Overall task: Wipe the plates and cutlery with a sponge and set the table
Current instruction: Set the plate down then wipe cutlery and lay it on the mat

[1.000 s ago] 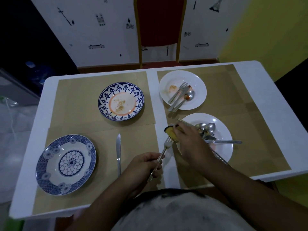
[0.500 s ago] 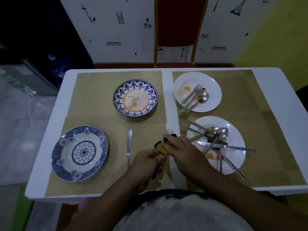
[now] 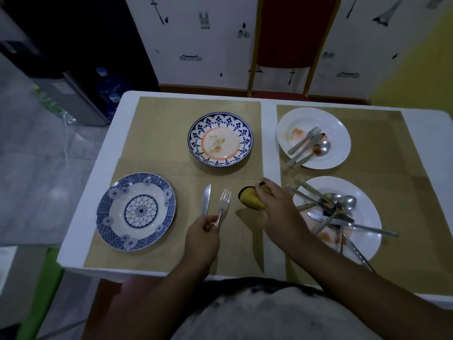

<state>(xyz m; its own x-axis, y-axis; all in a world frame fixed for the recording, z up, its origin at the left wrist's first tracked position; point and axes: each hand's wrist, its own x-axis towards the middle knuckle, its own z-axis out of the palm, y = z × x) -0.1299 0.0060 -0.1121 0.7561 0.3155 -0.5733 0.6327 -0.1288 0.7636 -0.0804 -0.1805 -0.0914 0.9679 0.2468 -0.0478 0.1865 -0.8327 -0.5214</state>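
1. White table point(image 3: 429, 133) with tan mats point(image 3: 171, 123) on it stands before a wall point(image 3: 196, 45) with small black drawings. A red chair point(image 3: 291, 30) with a gold frame sits at the far side.
2. The fork point(image 3: 224, 204) is in the left hand point(image 3: 202, 238), which pinches the low end of its handle between thumb and fingers. Its tines point away, over the near left mat. Whether the tines touch the mat cannot be told.
3. The knife point(image 3: 206, 200) lies flat on the same mat just left of the fork, blade pointing away.
4. The sponge point(image 3: 251, 198), yellow with a dark edge, is gripped by the right hand point(image 3: 277, 209), fingers curled over it. It is at the right edge of that mat, near the fork but apart from it.
5. The blue flower plate point(image 3: 107, 200) sits at the near left, beside the knife, and looks clean.
6. The blue and orange plate point(image 3: 196, 138) sits on the far left mat with crumbs in its middle.
7. The near white plate point(image 3: 367, 217), just right of the right hand, holds a crossed heap of cutlery point(image 3: 331, 209) and reddish smears.
8. The far white plate point(image 3: 338, 133) holds a fork, a spoon and one more piece, with an orange stain beside them.
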